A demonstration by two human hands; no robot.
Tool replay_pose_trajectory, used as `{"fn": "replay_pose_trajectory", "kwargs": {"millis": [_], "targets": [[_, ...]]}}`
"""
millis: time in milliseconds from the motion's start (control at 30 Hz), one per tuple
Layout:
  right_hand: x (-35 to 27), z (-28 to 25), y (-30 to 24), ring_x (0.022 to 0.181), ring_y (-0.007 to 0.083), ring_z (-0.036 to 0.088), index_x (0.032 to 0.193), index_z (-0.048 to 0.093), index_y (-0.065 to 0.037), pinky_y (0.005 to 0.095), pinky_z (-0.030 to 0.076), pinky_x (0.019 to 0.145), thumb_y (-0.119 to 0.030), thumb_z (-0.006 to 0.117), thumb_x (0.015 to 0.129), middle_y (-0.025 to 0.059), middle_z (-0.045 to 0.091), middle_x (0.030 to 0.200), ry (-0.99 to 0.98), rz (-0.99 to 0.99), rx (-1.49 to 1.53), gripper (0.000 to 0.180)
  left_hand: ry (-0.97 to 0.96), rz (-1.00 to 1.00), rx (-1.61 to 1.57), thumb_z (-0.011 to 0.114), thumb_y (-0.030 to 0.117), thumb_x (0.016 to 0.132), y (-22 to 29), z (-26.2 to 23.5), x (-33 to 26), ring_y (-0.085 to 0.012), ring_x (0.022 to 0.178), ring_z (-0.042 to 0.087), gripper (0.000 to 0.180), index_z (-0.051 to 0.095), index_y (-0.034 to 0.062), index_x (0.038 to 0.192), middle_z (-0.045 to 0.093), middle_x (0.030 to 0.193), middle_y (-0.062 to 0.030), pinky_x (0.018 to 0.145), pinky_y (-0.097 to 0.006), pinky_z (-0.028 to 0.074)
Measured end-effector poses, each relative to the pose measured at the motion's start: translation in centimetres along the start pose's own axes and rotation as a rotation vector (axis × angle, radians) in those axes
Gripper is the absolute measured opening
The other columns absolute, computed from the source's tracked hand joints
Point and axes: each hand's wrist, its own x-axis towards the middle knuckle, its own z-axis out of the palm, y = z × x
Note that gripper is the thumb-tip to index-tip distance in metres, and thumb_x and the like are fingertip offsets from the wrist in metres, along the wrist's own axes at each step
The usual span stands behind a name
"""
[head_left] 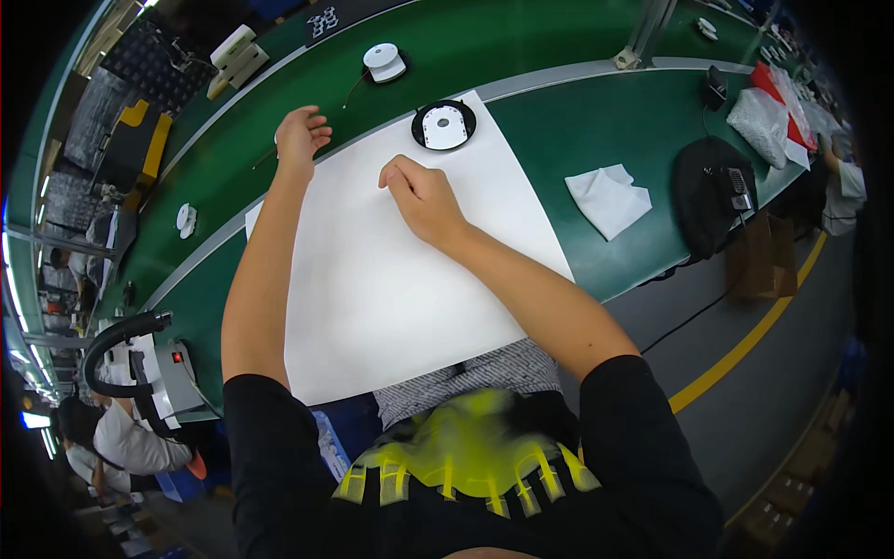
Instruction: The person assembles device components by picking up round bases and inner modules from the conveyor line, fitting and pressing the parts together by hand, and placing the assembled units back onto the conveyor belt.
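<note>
Atop a green worktop [633, 121], a round black-and-white part [443, 132] is shielded, seemingly from scratches, by a smooth white sheet [391, 289], left hand [300, 140] loosely released, right hand [424, 197] curled, any contents hidden.

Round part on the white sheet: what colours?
The round part is black with a white centre; head view.

The grey floor [694, 340] carries a curving yellow stripe [733, 361]. A metal post [650, 33] rises by the green bench [615, 116]. Strip lights [13, 298] glow far left.
</note>
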Motion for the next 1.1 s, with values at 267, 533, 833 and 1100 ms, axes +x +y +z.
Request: {"fn": "replay_pose_trajectory", "kwargs": {"millis": [267,533,833,1100], "targets": [[0.4,0.5,1.0,0.053,0.0142,0.046,0.088,0.06,-0.003,0.0309,0.037,0.053,-0.018,0.048,0.1,0.0076,0.054,0.062,0.084,-0.131,0.039,0.022,-0.435,-0.09,0.635,0.067,0.045,0.089,0.7,7.0,-4.9,-0.0139,0.065,0.058,0.047,0.068,0.0001,0.103,0.065,0.085,-0.0077,0.057,-0.027,0.048],[0.0,-1.2,0.5,0.058,0.0067,0.041,0.087,0.06,-0.002,0.0254,0.034,0.053,-0.014,0.049,0.1,0.0005,0.053,0.066,0.246,-0.233,0.13,0.021,-0.575,-0.167,0.295,0.066,0.024,0.088,0.8,8.0,-7.2,-0.0146,0.083,0.061,0.023,0.06,0.0044,0.099,0.065,0.098,-0.0092,0.069,-0.03,0.049],[0.2,-0.4,0.4,0.055,0.0046,0.035,0.085,0.061,-0.003,0.0252,0.028,0.05,-0.014,0.047,0.101,-0.0016,0.049,0.063,0.146,-0.19,0.073,0.023,-0.587,-0.323,-1.206,0.046,0.018,0.078,-0.4,-11.0,-20.1,-0.0529,0.141,0.026,0.076,0.028,-0.0024,0.149,0.021,0.155,-0.0329,0.096,-0.074,0.043],[1.0,-0.2,2.3,0.06,0.0056,0.039,0.092,0.06,-0.004,0.0253,0.032,0.054,-0.015,0.045,0.101,0.0003,0.052,0.068,0.045,0.037,-0.021,0.02,-0.196,-0.278,-1.288,0.045,0.057,0.095,-5.5,-12.2,-31.7,-0.0435,0.122,0.048,0.054,0.051,0.0292,0.14,0.045,0.142,-0.0245,0.076,-0.047,0.048]]}}
